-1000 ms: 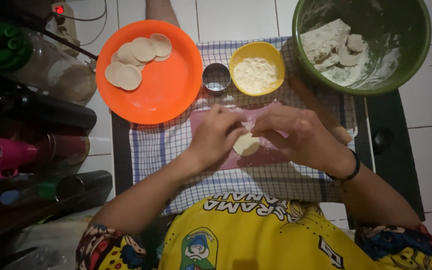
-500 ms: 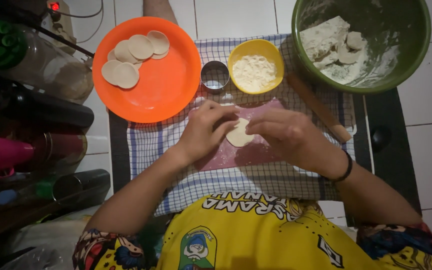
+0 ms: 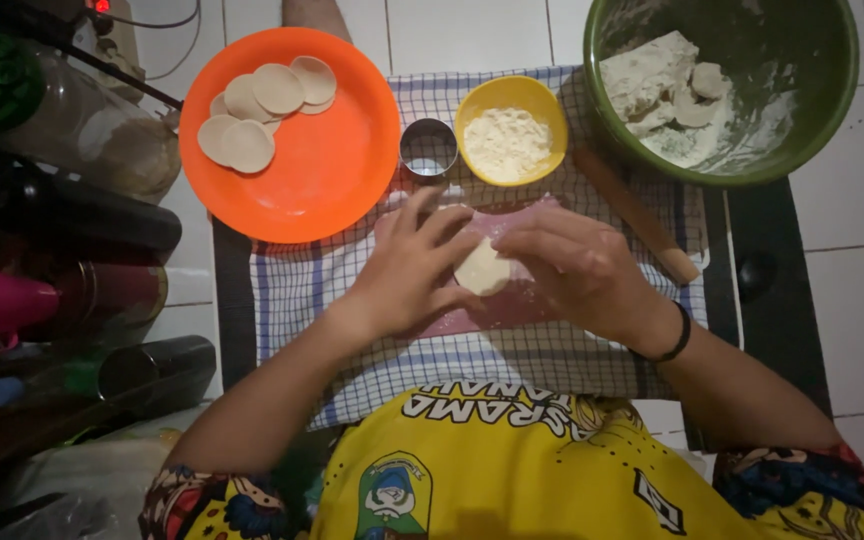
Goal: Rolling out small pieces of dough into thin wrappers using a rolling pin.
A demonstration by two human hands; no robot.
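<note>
- I am looking straight down at my two bare hands, which meet over a pink mat (image 3: pixel 512 310) laid on a checked cloth (image 3: pixel 292 290).
- Between them is a small pale piece of dough (image 3: pixel 482 270), roughly round and flattened, just above the middle of the mat.
- My left hand (image 3: pixel 407 270) has its fingers spread and curled loosely onto the dough's left edge, not clenched.
- My right hand (image 3: pixel 577 265) covers the dough's right side, fingers bent over it; I cannot tell how firmly it pinches.
- The dough looks soft, light and easy to dent or tear, probably a little sticky, so I judge it best held by the rim with fingertips on both sides, gently.
- Beyond my hands: an orange plate (image 3: pixel 337 165) with several flat dough discs (image 3: pixel 252 115) in its upper left part, a metal ring cutter (image 3: pixel 428 148), and a yellow bowl (image 3: pixel 472 105) of flour (image 3: pixel 507 143).
- Upper right is a big green bowl (image 3: pixel 812 110) holding lumps of dough, and a wooden rolling pin (image 3: pixel 637 215) lies slanted just beside my right hand.
</note>
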